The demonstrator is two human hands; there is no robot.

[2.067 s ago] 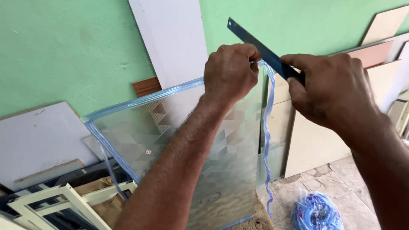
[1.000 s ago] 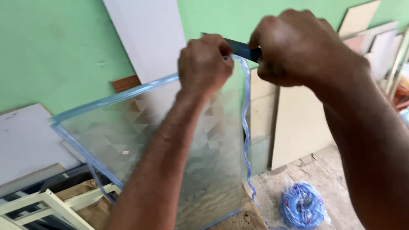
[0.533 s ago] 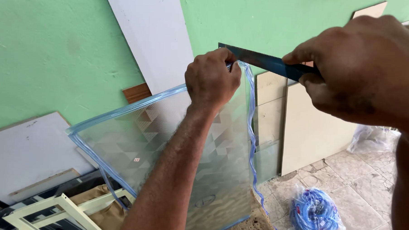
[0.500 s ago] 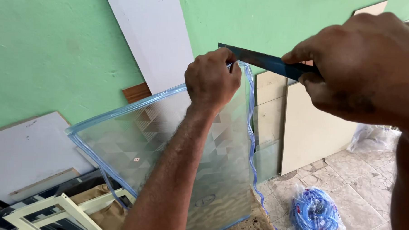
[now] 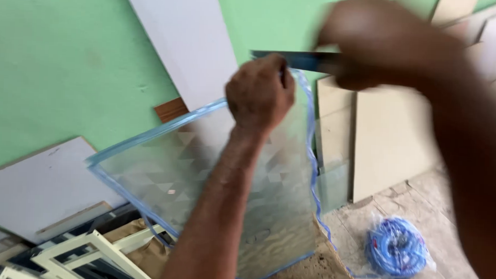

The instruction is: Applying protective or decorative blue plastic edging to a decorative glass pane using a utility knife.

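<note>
Leftmost, a white board (image 5: pixel 31 198) leans low against the green wall (image 5: pixel 53 55), and below it cream-coloured window frames (image 5: pixel 90 258) lie stacked at the bottom edge. Next to these stands a patterned glass pane (image 5: pixel 164 175) with frosted triangle shapes, held upright and tilted, its edges lined with a blue rubber strip (image 5: pixel 312 158) that runs along the top and down the right side, where it hangs loose and wavy toward the floor. Behind the pane a tall white panel (image 5: pixel 185 38) rests slanted on the wall, with a small brown wooden piece (image 5: pixel 169 108) showing just beside it.

The left hand (image 5: pixel 260 93) reaches up the middle of the view, its forearm crossing in front of the glass, and its grip is closed in a fist on the top right corner of the pane, right where the strip bends. Just above it lies a flat dark metal blade (image 5: pixel 295 60), held level and touching the knuckles' upper side. The right hand (image 5: pixel 383 50) is closed around the blade's far end, though it is blurred, so the fingers cannot be told apart.

Farther right, beige boards (image 5: pixel 391 139) lean against the wall, and on the stone floor (image 5: pixel 452 273) near them sits a coil of blue strip in a clear bag (image 5: pixel 398 246).
</note>
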